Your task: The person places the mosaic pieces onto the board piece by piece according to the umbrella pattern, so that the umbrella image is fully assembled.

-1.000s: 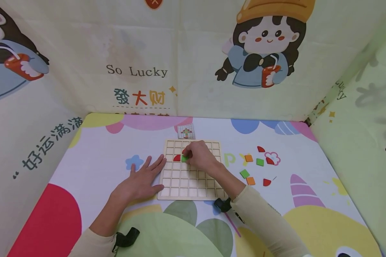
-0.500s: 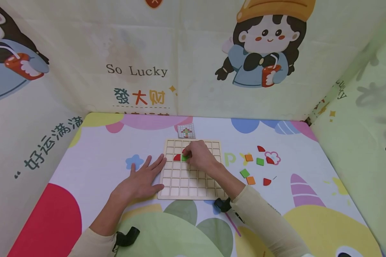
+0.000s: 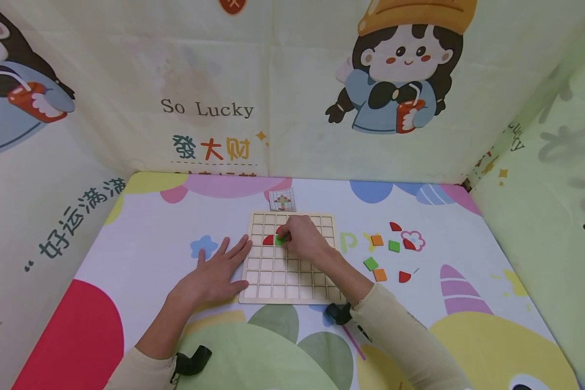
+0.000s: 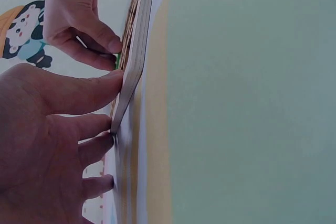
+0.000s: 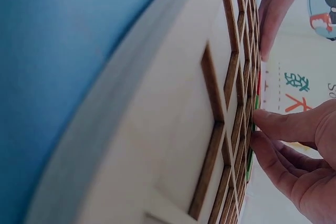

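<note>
A wooden grid board (image 3: 273, 278) lies on the table. My left hand (image 3: 218, 273) rests beside its left edge, fingers spread and straight, with thumb and fingertips against the edge. Over the board's upper middle, my right hand (image 3: 303, 237) has thumb and fingers brought together at a small green square tile (image 3: 279, 241), partly hidden by the fingertips. In the right wrist view, the fingertips (image 5: 262, 119) sit right at the grid beside green. A red quarter-round tile (image 3: 268, 239) lies in the cell to the left; another red piece (image 3: 279, 229) shows just above the green.
Right of the board lie loose tiles: orange squares (image 3: 377, 240), green squares (image 3: 394, 246) and red quarter-rounds (image 3: 404, 277). A small pattern card (image 3: 283, 200) lies behind the board. Printed cloth walls (image 3: 302, 146) stand at the back and both sides.
Almost nothing differs; the right hand's fingertips shift very slightly at the green tile, and the left hand stays in place.
</note>
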Available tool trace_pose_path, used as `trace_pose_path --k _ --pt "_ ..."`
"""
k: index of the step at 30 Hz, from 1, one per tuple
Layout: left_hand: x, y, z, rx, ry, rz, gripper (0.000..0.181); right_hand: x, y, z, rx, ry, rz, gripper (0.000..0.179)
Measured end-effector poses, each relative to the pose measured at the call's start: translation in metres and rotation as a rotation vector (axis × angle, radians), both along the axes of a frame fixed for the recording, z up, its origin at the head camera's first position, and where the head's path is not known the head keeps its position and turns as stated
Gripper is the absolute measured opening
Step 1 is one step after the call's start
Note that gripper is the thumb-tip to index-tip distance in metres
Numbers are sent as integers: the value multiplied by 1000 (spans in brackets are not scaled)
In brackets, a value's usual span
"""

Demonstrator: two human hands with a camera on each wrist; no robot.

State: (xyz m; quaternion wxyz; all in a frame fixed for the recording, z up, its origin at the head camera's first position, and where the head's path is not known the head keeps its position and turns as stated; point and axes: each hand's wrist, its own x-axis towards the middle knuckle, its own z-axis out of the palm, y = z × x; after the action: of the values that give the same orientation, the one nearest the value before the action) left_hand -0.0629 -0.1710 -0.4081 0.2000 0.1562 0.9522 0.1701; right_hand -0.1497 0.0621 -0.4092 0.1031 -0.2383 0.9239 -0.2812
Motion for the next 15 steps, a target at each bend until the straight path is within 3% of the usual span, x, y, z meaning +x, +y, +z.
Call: trace_pose_path --k 15 --pt "-1 -1 -4 -1 -2 7 87 5 12 6 -25 19 -15 15"
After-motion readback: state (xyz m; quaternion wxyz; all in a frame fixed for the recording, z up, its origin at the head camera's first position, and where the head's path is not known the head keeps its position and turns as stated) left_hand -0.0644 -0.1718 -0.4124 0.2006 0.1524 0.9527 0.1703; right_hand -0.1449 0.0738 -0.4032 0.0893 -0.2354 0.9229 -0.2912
